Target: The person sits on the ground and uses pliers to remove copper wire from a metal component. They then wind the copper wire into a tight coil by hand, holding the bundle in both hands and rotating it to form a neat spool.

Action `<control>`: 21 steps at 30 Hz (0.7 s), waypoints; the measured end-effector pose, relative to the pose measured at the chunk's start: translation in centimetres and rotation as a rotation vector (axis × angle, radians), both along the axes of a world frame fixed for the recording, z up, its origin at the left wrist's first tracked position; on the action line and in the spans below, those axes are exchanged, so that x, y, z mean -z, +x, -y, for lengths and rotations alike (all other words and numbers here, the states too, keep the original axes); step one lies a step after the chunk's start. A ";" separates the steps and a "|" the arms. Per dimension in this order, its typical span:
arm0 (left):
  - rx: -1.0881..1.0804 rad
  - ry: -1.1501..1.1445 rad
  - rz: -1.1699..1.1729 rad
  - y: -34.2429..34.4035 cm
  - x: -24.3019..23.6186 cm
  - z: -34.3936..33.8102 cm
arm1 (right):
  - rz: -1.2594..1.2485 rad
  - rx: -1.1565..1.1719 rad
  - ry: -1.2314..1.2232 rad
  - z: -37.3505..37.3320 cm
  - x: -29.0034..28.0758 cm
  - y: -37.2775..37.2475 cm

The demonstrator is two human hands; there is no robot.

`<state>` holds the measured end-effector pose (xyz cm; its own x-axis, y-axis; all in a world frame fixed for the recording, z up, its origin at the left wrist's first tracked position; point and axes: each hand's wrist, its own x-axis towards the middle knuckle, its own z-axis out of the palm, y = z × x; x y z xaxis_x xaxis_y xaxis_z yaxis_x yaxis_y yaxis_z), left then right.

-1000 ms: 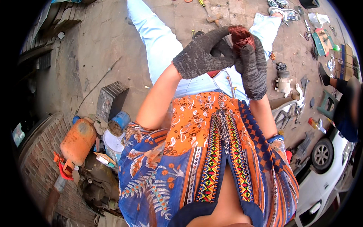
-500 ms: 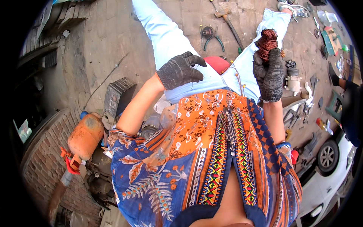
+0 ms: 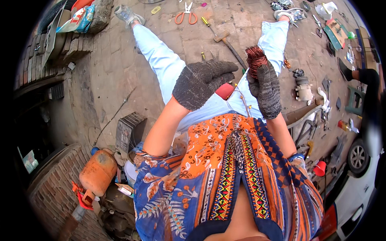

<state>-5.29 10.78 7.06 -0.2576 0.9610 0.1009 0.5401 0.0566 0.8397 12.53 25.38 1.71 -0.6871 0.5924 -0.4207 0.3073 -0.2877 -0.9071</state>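
Note:
A dark grey knitted glove covers each hand. My right hand is closed around the lower part of a coil of reddish-brown copper wire, whose loops stick up above the fingers. My left hand is apart from the coil, a little to its left, with the fingers stretched toward it and the thumb below; nothing shows in it. Beneath the hands, between my legs, lies a red rounded thing, partly covered by the left glove. Thin wire with small yellowish bits lies near my lap.
Ahead on the brick ground are a hammer, a yellow-handled screwdriver and orange-handled shears. An orange gas cylinder and a dark ribbed box stand left. At right are a metal motor part, another person's leg and a white car.
My right hand has moved left with the copper wire coil. My left hand has straightened its fingers and moved toward it. The view has tilted, showing more ground ahead.

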 end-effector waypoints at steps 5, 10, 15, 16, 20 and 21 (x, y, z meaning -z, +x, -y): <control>0.105 -0.105 0.037 1.3 -1.4 1.7 | -0.364 0.287 -0.310 2.9 1.1 -2.6; -0.167 -0.237 0.501 4.4 -1.0 3.4 | -0.179 -0.281 0.999 6.9 8.0 -2.5; -0.410 -0.304 0.710 5.5 -0.6 5.1 | -0.169 -0.378 0.712 8.5 6.1 -2.0; -0.377 -0.237 0.594 5.4 -0.4 5.4 | -0.134 -0.389 0.527 8.4 5.9 -2.0; -0.234 -0.007 0.248 5.2 1.4 6.2 | -0.207 -0.354 0.761 8.7 6.0 -2.1; -0.208 0.023 0.186 5.2 1.5 6.3 | -0.259 -0.352 0.975 9.1 6.9 -2.3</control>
